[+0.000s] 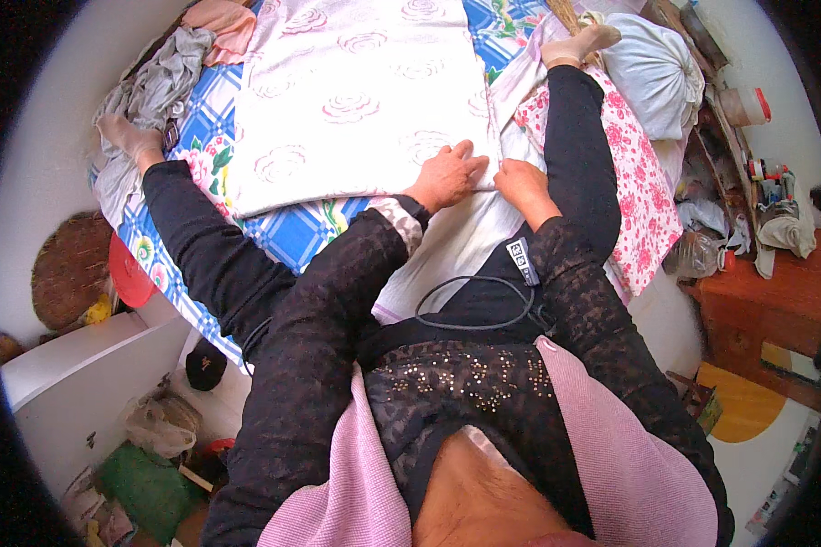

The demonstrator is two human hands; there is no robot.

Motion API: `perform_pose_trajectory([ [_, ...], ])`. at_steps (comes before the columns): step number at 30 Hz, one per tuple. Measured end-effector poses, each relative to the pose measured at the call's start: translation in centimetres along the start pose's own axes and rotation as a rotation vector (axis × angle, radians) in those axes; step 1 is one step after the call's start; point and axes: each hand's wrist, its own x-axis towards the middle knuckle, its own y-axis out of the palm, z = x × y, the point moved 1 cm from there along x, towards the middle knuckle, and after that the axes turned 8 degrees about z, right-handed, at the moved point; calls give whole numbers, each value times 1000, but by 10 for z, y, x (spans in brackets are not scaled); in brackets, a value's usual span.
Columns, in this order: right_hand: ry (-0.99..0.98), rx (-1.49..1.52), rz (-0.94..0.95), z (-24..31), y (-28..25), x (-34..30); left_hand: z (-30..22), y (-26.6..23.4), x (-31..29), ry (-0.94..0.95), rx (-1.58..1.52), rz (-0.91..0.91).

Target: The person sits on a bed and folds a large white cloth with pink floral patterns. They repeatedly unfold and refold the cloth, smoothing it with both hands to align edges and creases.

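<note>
A white cloth (pixel 356 68) with pink rose outlines lies spread flat, in a folded oblong, between my outstretched legs. My left hand (pixel 447 176) rests on its near right corner, fingers slightly apart and pressing down on the fabric. Just to the right, my right hand (pixel 525 191) has its fingers closed on the cloth's right edge near that corner; the fingertips are partly hidden. Beneath is a blue checked, flowered bed sheet (pixel 292 239). A pale cloth (pixel 442 246) lies under and beside my hands.
A pink-flowered white cloth (pixel 637 173) and a tied white sack (pixel 652 73) lie at right. Grey clothing (pixel 169 77) is heaped at far left. A looped dark cord (pixel 474 326) lies on my lap. A reddish-brown cabinet (pixel 766 301) with bottles stands beyond the bed's right side.
</note>
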Motion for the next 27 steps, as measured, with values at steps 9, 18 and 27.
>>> perform_pose_trajectory([
  [9, -433, 720, -315, 68, 13, 27, 24, 36, 6, 105, -248, -37],
  [18, -411, 42, -461, 99, 65, 62, 119, -49, -85, -205, -500, 96],
  [27, 39, -6, -583, 38, 63, 87, 216, -73, -170, -761, 430, -304],
])
